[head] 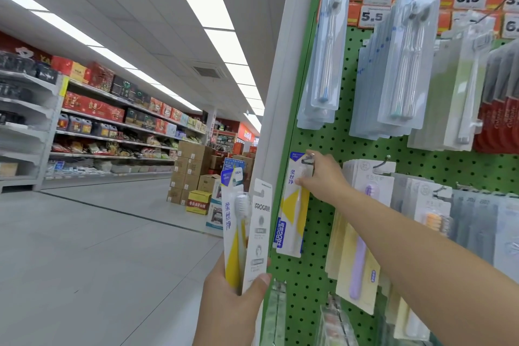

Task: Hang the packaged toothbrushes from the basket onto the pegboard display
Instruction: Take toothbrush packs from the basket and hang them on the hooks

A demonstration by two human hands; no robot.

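Yellow-and-white toothbrush pack sits at the peg hook, its top pinched by the right hand, arm stretched forward and up to the green pegboard. I judge the hanging step is in hand; next, the hanger hole must slide fully onto the hook before release. Below and left, the left hand grips the spare packs upright. Basket not visible.

Head view, close, facing pegboard
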